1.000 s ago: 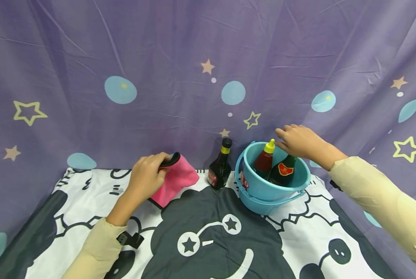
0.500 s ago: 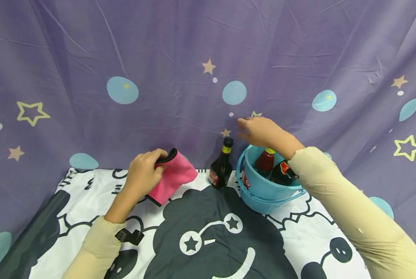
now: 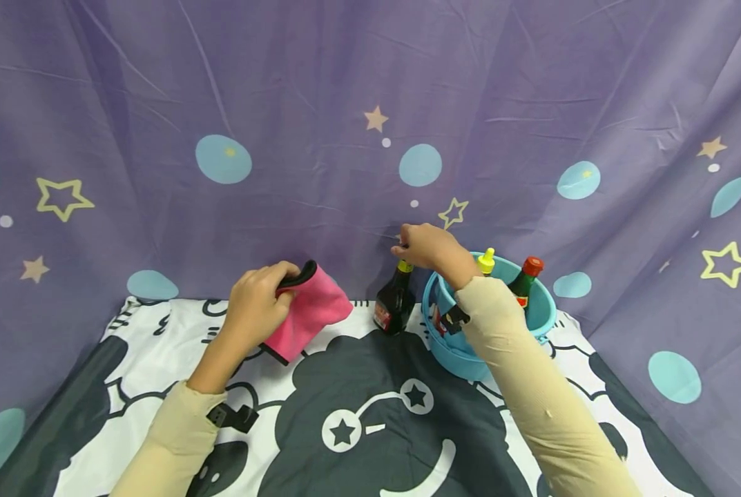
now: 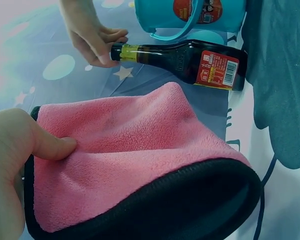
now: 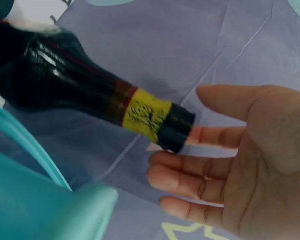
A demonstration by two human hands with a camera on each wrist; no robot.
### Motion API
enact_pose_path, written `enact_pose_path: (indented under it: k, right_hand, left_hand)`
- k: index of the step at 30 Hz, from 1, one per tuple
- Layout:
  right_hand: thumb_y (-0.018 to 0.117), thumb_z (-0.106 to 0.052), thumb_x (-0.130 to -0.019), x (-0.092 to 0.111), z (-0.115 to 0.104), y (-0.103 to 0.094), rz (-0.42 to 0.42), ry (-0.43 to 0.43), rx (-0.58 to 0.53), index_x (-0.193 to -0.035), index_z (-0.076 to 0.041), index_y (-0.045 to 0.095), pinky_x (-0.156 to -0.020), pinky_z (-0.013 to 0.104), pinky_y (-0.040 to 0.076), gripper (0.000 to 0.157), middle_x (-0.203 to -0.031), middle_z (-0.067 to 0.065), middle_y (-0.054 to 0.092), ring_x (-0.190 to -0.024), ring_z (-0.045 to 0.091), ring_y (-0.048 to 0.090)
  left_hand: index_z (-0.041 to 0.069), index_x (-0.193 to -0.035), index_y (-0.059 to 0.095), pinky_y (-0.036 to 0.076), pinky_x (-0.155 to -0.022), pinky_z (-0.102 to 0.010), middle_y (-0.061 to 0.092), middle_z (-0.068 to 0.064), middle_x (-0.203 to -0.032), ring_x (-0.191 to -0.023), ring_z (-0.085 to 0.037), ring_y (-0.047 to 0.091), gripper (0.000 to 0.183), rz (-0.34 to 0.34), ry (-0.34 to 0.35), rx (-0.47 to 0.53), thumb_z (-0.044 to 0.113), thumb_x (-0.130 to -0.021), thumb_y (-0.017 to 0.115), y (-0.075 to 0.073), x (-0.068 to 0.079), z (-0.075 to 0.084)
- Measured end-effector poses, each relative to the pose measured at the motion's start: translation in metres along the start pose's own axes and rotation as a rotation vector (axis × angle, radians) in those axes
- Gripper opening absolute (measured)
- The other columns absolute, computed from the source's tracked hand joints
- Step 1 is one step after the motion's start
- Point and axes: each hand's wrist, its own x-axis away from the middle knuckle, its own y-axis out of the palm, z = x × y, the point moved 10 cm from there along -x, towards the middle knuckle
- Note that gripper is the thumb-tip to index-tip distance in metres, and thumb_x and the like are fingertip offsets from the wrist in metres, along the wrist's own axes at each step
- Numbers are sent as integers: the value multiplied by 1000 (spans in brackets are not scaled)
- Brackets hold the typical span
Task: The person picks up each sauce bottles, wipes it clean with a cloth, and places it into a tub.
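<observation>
My left hand [image 3: 258, 304] pinches a pink cloth [image 4: 110, 150] with black edging by one corner, thumb on its pink face. The cloth hangs down in a fold, its dark side partly showing in the left wrist view. A dark sauce bottle [image 3: 395, 307] with a yellow neck band and a red label stands upright to the right of the cloth. My right hand [image 3: 432, 246] is at the top of this bottle. In the right wrist view, thumb and fingers are spread on either side of the black cap [image 5: 176, 127], not closed round it.
A light blue bucket [image 3: 541, 310] with a handle stands right of the sauce bottle. Inside are a yellow-capped squeeze bottle [image 3: 485, 261] and a red-capped green bottle [image 3: 522, 283], partly hidden by my right sleeve. A purple curtain [image 3: 320, 138] hangs close behind.
My right hand has moved left from over the bucket to the top of the dark sauce bottle. My left hand still holds the cloth in about the same place.
</observation>
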Motion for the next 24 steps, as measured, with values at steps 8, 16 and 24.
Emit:
enact_pose_path:
  k: [8,16,24]
  right_hand:
    - [57,-37,-103,-2,0,13,55,61,64,-152,-6,45,-105,51,51,59,-148,15,57,-129,34,60]
    - [57,-35,-102,-5,2,18,147,66,36,-157,-5,36,-94,48,57,66,-140,18,62,-114,34,68]
    - [58,-31,-101,1,4,20,206,76,-23,-155,-5,40,-78,45,59,62,-113,19,73,-90,32,71]
  left_hand:
    - [8,-103,71,52,-82,-51,76,-13,-92,-85,-36,70,26,5,4,0,0,-78,73,1,0,0]
    - [8,-104,71,52,-83,-51,76,-12,-92,-86,-36,70,27,5,-15,-10,1,-78,73,2,-2,-4]
    - [7,-105,71,52,-85,-50,77,-12,-96,-88,-36,70,27,6,-24,-21,1,-79,73,2,0,-5]
